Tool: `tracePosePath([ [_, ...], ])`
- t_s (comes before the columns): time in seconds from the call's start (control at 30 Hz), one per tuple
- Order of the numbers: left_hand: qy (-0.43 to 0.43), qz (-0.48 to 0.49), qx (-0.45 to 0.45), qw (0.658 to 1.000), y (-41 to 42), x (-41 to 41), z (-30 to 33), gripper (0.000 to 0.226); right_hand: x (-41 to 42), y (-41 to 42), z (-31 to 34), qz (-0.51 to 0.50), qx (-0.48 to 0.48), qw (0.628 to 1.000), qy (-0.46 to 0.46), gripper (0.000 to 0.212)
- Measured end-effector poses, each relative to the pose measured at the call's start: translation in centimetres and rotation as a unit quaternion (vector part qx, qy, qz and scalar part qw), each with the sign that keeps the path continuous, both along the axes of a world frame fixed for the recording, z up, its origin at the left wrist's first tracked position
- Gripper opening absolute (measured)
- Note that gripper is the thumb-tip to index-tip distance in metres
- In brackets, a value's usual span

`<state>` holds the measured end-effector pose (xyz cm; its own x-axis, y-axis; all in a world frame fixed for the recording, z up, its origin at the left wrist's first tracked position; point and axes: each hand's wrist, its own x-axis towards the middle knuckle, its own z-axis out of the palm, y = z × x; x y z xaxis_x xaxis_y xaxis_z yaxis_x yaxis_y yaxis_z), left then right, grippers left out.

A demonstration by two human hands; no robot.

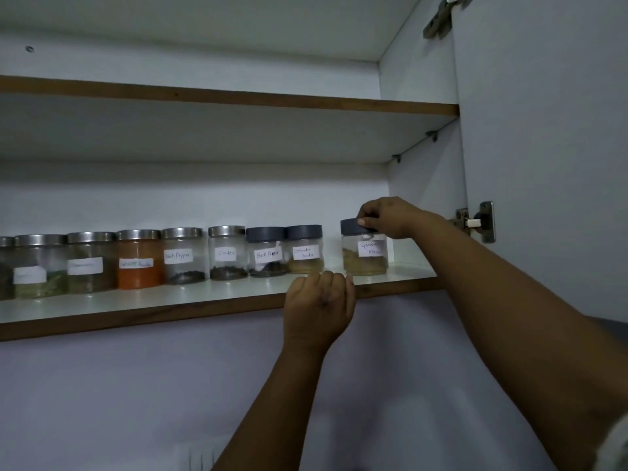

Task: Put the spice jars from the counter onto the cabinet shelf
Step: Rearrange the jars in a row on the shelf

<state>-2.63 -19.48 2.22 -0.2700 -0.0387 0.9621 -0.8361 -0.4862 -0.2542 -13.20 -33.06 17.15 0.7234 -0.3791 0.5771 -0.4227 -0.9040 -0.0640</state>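
I look up into the open white cabinet, where the lower white shelf with a brown wooden front edge [204, 309] carries a row of labelled clear glass spice jars [183, 255]. My left hand [317, 305] rests on that edge, fingers curled over it. My right hand [390, 217] clamps its fingers on the dark grey lid of the clear jar of tan powder [365, 253], which stands at the row's right end, a gap apart from its neighbour. I judge this the placing step; next I should let go and perhaps nudge it leftwards. Its white handwritten label faces outward.
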Motion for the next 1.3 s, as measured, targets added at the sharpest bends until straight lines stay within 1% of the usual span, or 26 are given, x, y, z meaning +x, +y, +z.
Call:
tracePosePath([
  [0.1,-0.011,0.012,-0.017,1.000,-0.5,0.6,0.1,0.033,2.9,-1.3,0.0,-0.018,-0.022,0.999,0.017,0.033],
  [0.3,-0.041,0.031,-0.034,0.998,-1.2,1.3,-0.1,0.032,7.7,-2.6,0.3,-0.060,-0.034,0.996,0.061,0.040],
  [0.43,-0.052,0.027,-0.050,0.997,-1.4,1.5,-0.2,0.032,9.9,-3.1,0.1,-0.058,-0.041,0.996,0.058,0.042],
  [0.53,-0.064,0.024,-0.063,0.996,-1.4,1.4,-0.2,0.032,10.3,-3.8,-0.2,-0.046,-0.045,0.997,0.043,0.041],
  [0.67,-0.060,0.020,-0.070,0.996,-1.5,1.5,-0.2,0.032,10.2,-4.5,-0.5,-0.023,-0.046,0.999,0.020,0.038],
  [0.93,-0.054,0.028,-0.061,0.996,-1.4,1.5,-0.1,0.031,10.8,-5.4,-1.2,0.011,-0.022,0.999,-0.025,0.037],
  [1.03,-0.053,0.024,-0.054,0.997,-1.3,1.4,-0.2,0.031,10.8,-5.3,-1.7,0.009,0.007,0.999,-0.037,0.051],
  [1.1,-0.048,0.022,-0.051,0.997,-1.2,1.3,0.0,0.031,10.4,-4.7,-1.8,0.012,0.025,0.997,-0.071,0.063],
  [1.2,-0.030,0.010,-0.038,0.999,-1.0,1.0,0.0,0.032,8.9,-3.3,-1.9,0.018,0.020,0.992,-0.124,0.074],
  [1.3,-0.008,-0.007,-0.029,1.000,-0.9,0.6,-0.1,0.033,6.7,-1.3,-3.0,0.031,0.036,0.987,-0.156,0.073],
])
